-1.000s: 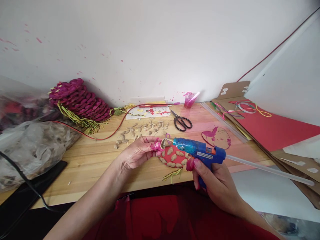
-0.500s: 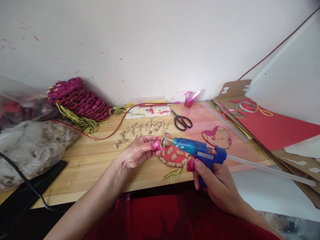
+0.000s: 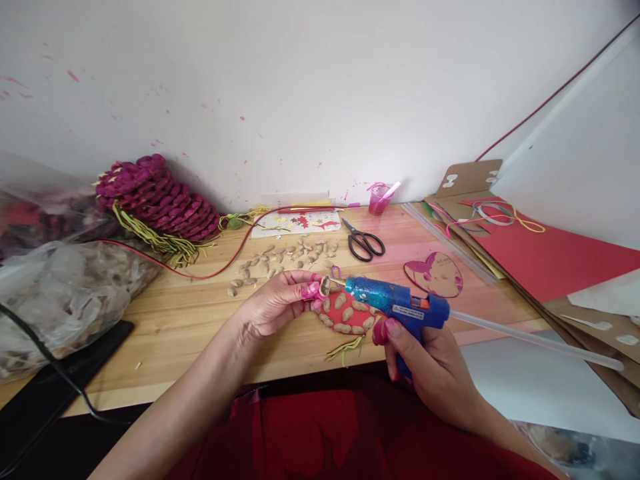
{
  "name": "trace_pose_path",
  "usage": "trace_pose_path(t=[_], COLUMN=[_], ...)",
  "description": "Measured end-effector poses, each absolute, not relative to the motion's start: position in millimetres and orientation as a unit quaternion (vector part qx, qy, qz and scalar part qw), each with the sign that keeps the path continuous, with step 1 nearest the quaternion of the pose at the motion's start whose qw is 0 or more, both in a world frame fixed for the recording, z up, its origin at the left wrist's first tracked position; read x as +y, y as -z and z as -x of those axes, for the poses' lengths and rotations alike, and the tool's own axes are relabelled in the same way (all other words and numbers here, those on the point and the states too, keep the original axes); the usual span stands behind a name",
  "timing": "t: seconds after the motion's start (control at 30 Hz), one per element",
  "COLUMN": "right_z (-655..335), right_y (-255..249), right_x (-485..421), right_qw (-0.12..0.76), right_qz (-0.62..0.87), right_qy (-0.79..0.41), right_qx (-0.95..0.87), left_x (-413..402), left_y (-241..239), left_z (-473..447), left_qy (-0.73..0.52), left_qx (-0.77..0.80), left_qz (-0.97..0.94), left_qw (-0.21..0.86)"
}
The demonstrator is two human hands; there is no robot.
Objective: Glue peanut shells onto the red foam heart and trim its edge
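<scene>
Shell half (image 3: 325, 287): small, pale tan, pinched between the thumb and fingers of the left hand (image 3: 277, 303), just above the near part of the tabletop (image 3: 200, 320). Glue gun (image 3: 400, 308): blue, barrel crusted with dried glue, nozzle tip at the shell. The right hand (image 3: 435, 373) is clenched around its grip, forefinger at the trigger. A clear glue stick (image 3: 535, 340) projects from its rear. Beneath both lies a red heart (image 3: 347, 312) studded with tan shells, yellow-green threads at its lower point. Loose shells (image 3: 285, 257), scissors (image 3: 364, 243) and a pink heart cutout (image 3: 435, 275) lie farther back.
</scene>
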State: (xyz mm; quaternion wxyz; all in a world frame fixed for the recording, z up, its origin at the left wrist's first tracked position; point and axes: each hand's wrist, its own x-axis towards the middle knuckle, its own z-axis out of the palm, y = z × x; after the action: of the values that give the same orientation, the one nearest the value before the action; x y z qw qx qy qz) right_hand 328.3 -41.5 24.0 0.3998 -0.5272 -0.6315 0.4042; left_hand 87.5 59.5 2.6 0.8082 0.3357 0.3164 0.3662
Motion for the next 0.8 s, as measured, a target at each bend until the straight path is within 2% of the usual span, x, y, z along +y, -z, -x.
trace_pose_path(t=[0.8], right_z=[-327.3], right_y=[-26.4], right_x=[-51.3], right_qw=[0.383], right_qz=[0.521], right_qy=[-0.4], right_qx=[-0.65], left_x=[56.6], left_y=[0.2], left_z=[-90.3], left_qy=[-0.396], left_qx=[0.301], left_qz=[-0.314], left_qw=[0.809])
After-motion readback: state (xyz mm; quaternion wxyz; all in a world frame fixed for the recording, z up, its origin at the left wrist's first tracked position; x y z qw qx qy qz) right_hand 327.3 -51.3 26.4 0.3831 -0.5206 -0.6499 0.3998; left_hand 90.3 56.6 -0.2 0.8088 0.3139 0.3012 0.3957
